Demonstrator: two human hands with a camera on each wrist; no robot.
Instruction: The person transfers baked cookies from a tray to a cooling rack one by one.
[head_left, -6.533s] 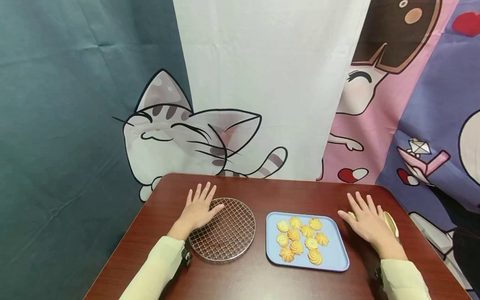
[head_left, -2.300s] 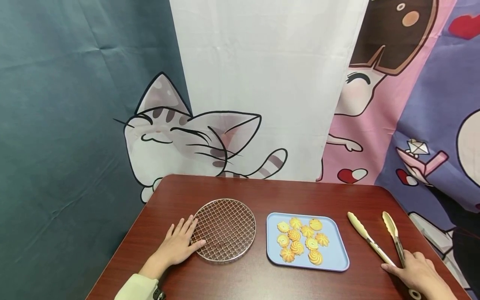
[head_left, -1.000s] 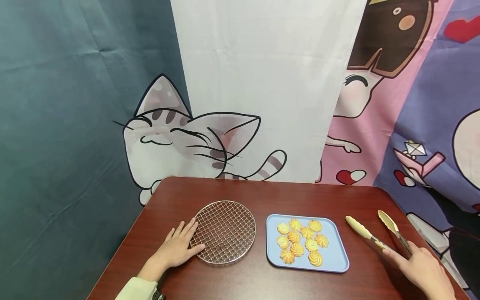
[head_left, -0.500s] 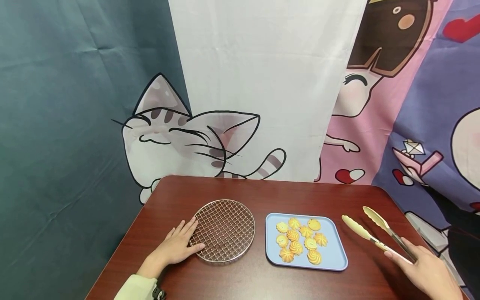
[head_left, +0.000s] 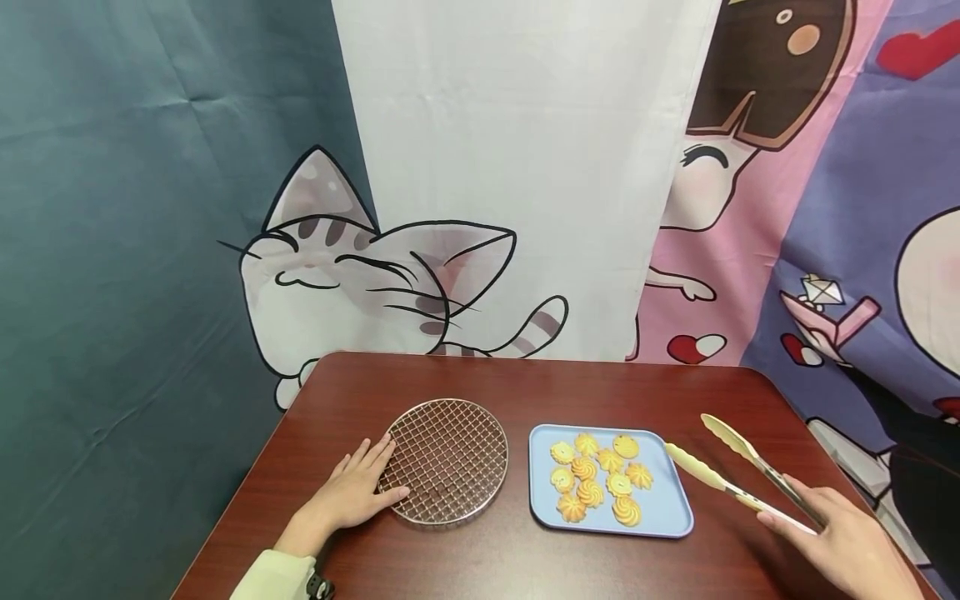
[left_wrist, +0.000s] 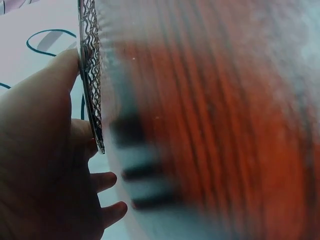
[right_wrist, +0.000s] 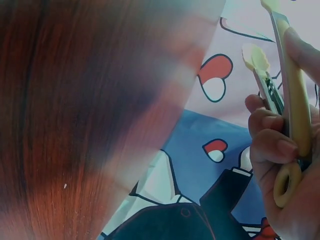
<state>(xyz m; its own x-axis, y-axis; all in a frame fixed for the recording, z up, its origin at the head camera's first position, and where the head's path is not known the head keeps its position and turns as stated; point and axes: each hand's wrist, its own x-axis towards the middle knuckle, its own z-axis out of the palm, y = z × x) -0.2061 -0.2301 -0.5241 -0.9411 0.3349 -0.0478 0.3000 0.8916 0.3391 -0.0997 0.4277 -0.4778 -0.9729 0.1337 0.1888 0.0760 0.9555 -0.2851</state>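
My right hand [head_left: 855, 542] grips a pair of tongs [head_left: 776, 483] with pale yellow tips, its fingers curled round the handles in the right wrist view. The tongs' arms are spread apart, and one tip reaches the right edge of a blue tray [head_left: 667, 521]. Several golden piped cookies [head_left: 590, 492] lie on that tray. My left hand [head_left: 348, 497] lies with straight fingers at the left rim of a round wire rack [head_left: 450, 458]. In the left wrist view, the thumb and fingers sit around the rack's edge [left_wrist: 90, 90].
A dark red-brown wooden table [head_left: 480, 567] bears everything. Behind it hangs a printed cloth [head_left: 525, 150] with a cartoon cat. The rack stands left of the tray, with a strip of table between them.
Earlier the right hand hovered over the lying tongs; it then gripped and lifted them, and has moved them left to the tray. The left hand drew back to the rack's left rim and stays there.
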